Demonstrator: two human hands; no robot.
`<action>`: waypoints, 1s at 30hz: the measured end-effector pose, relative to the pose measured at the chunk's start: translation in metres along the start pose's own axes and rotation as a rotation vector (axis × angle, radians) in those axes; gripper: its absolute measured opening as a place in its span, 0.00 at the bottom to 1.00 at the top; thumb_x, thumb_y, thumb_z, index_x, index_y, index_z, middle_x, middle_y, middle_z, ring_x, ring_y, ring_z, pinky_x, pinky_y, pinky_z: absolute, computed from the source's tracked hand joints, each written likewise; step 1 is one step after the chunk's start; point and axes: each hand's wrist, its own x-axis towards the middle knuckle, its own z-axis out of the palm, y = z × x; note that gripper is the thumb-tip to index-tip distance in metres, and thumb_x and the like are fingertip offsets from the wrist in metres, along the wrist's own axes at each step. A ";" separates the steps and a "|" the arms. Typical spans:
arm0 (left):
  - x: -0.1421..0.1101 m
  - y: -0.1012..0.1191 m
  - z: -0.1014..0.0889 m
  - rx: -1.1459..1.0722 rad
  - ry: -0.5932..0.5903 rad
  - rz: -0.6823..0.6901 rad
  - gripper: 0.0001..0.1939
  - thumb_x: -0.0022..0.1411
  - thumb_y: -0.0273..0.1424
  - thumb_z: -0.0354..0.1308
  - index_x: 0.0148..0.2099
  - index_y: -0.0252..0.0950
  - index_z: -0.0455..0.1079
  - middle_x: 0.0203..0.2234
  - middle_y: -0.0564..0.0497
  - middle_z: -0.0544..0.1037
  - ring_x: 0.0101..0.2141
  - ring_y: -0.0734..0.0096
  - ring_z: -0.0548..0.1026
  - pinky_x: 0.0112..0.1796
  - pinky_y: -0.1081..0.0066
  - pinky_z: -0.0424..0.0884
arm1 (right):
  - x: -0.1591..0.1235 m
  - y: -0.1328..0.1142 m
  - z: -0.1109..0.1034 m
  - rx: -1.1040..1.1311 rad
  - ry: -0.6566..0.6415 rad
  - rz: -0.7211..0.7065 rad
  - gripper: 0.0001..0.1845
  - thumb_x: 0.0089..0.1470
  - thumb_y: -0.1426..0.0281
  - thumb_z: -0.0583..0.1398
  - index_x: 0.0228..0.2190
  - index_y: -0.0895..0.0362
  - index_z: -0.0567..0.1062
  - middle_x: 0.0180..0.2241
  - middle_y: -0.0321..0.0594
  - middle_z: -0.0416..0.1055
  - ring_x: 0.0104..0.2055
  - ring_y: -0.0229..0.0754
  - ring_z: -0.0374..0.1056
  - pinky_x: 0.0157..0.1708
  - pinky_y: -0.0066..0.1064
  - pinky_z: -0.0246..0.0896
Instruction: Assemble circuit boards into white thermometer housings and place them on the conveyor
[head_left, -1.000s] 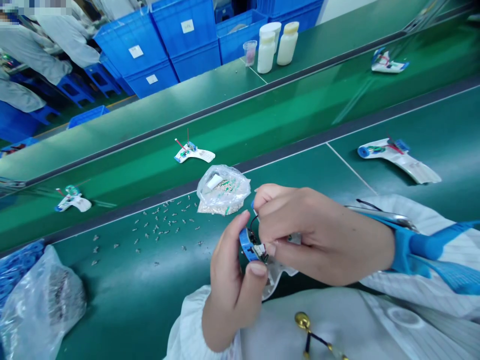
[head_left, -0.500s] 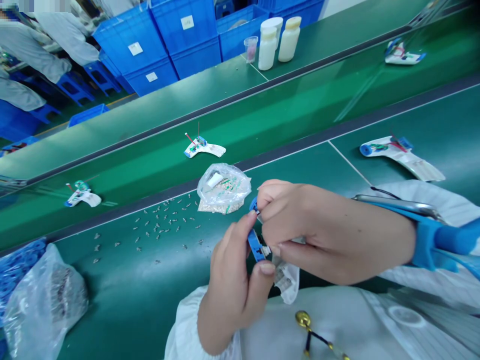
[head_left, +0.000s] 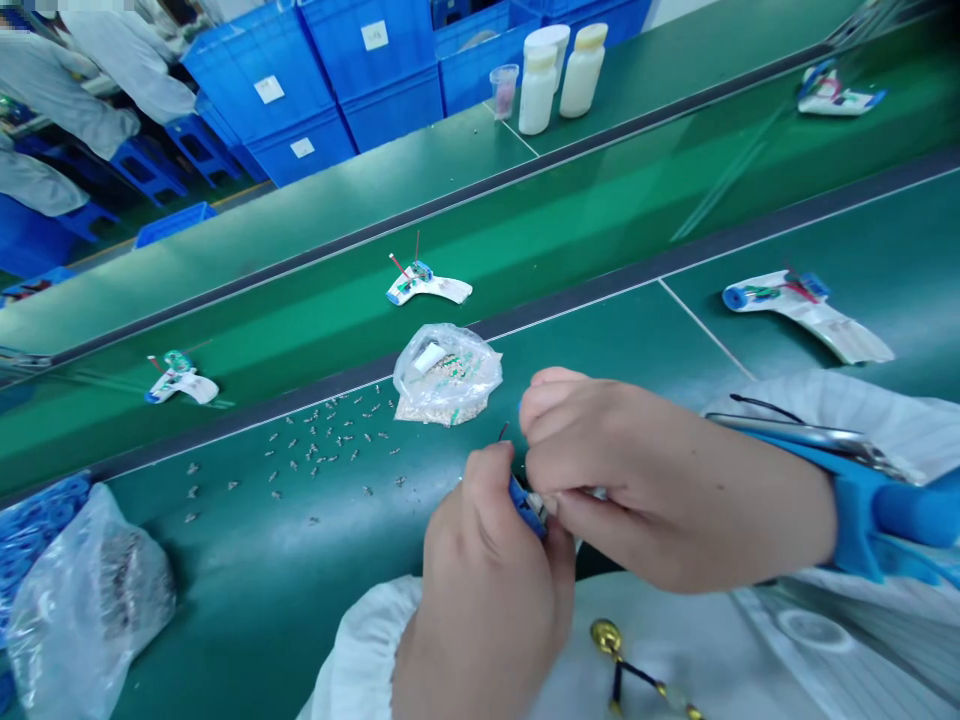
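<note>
My left hand [head_left: 487, 590] is closed around a small white device shell with a blue tip [head_left: 527, 503], held low over the green table near my body. My right hand [head_left: 652, 480], wearing a blue wrist strap [head_left: 862, 515], pinches at the same blue end from the right; its fingers are curled and what they pinch is hidden. A thin black wire [head_left: 502, 430] sticks up between the hands. Most of the shell is hidden by both hands.
A clear bag of small parts [head_left: 448, 375] lies just beyond my hands, with several loose small metal parts [head_left: 322, 450] to its left. Another bag [head_left: 82, 590] sits at the left. Similar white units [head_left: 806, 315] [head_left: 427, 287] [head_left: 182, 382] [head_left: 836, 95] lie on table and conveyor. Two bottles [head_left: 559, 75], blue crates [head_left: 315, 80].
My left hand has rolled over the shell, covering it more. The units on the conveyor belt have drifted to the right. My right hand stays pinched at the blue end.
</note>
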 end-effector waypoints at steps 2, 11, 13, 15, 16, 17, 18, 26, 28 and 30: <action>0.000 0.002 0.003 0.063 0.023 0.001 0.23 0.56 0.23 0.48 0.53 0.33 0.49 0.35 0.33 0.77 0.27 0.48 0.79 0.23 0.54 0.75 | -0.001 0.002 0.002 0.038 0.008 0.006 0.13 0.47 0.80 0.50 0.14 0.60 0.59 0.16 0.33 0.54 0.25 0.34 0.48 0.34 0.31 0.48; 0.008 -0.018 0.020 -0.222 -0.184 -0.102 0.36 0.62 0.33 0.52 0.66 0.33 0.39 0.56 0.30 0.65 0.53 0.43 0.69 0.45 0.48 0.71 | -0.001 0.083 -0.026 -0.049 0.087 0.466 0.13 0.52 0.68 0.58 0.21 0.61 0.77 0.23 0.36 0.72 0.29 0.34 0.65 0.30 0.25 0.55; 0.008 -0.024 0.020 -0.291 -0.190 -0.165 0.37 0.62 0.34 0.52 0.67 0.35 0.39 0.58 0.31 0.62 0.56 0.42 0.65 0.47 0.47 0.69 | -0.001 0.116 -0.055 -0.208 0.336 0.685 0.16 0.54 0.67 0.56 0.27 0.65 0.79 0.28 0.41 0.75 0.31 0.35 0.66 0.30 0.27 0.54; 0.007 -0.027 0.019 -0.351 -0.248 -0.188 0.36 0.62 0.35 0.52 0.68 0.37 0.42 0.59 0.33 0.63 0.55 0.42 0.66 0.46 0.47 0.69 | 0.000 0.149 -0.084 -0.366 0.577 0.850 0.22 0.58 0.67 0.50 0.37 0.71 0.78 0.37 0.51 0.75 0.39 0.41 0.68 0.33 0.32 0.53; 0.007 -0.028 0.019 -0.376 -0.286 -0.186 0.35 0.62 0.35 0.52 0.68 0.38 0.44 0.58 0.34 0.64 0.53 0.43 0.68 0.44 0.49 0.71 | 0.001 0.164 -0.095 -0.419 0.654 0.922 0.25 0.61 0.66 0.47 0.40 0.72 0.76 0.41 0.55 0.74 0.42 0.43 0.67 0.34 0.34 0.54; 0.008 -0.029 0.020 -0.398 -0.321 -0.178 0.34 0.62 0.35 0.53 0.68 0.38 0.47 0.57 0.34 0.66 0.51 0.44 0.71 0.42 0.51 0.72 | 0.004 0.177 -0.102 -0.448 0.689 0.978 0.26 0.63 0.66 0.44 0.42 0.71 0.75 0.45 0.54 0.72 0.44 0.44 0.67 0.37 0.34 0.57; 0.009 -0.030 0.020 -0.417 -0.350 -0.170 0.34 0.61 0.35 0.53 0.67 0.37 0.51 0.56 0.34 0.67 0.48 0.44 0.73 0.39 0.54 0.73 | 0.009 0.190 -0.105 -0.463 0.700 1.022 0.25 0.65 0.66 0.43 0.44 0.69 0.74 0.47 0.51 0.70 0.46 0.45 0.67 0.40 0.34 0.60; 0.012 -0.032 0.029 -0.487 -0.354 -0.183 0.29 0.55 0.33 0.56 0.59 0.38 0.66 0.51 0.38 0.73 0.45 0.44 0.74 0.41 0.53 0.72 | 0.117 0.235 -0.016 -0.325 0.301 0.839 0.20 0.60 0.64 0.58 0.51 0.60 0.68 0.51 0.46 0.66 0.49 0.45 0.66 0.48 0.44 0.66; 0.010 -0.035 0.030 -0.520 -0.380 -0.212 0.27 0.54 0.33 0.56 0.57 0.38 0.68 0.49 0.39 0.74 0.45 0.44 0.74 0.44 0.51 0.70 | 0.139 0.235 -0.004 -0.288 0.236 0.812 0.20 0.60 0.64 0.58 0.51 0.60 0.68 0.51 0.47 0.66 0.50 0.46 0.66 0.48 0.44 0.65; 0.009 -0.040 0.031 -0.548 -0.401 -0.233 0.25 0.53 0.33 0.56 0.55 0.38 0.70 0.46 0.40 0.76 0.45 0.46 0.74 0.45 0.50 0.69 | 0.150 0.234 -0.004 -0.238 0.182 0.803 0.20 0.60 0.64 0.58 0.50 0.61 0.68 0.50 0.47 0.66 0.49 0.45 0.66 0.48 0.44 0.65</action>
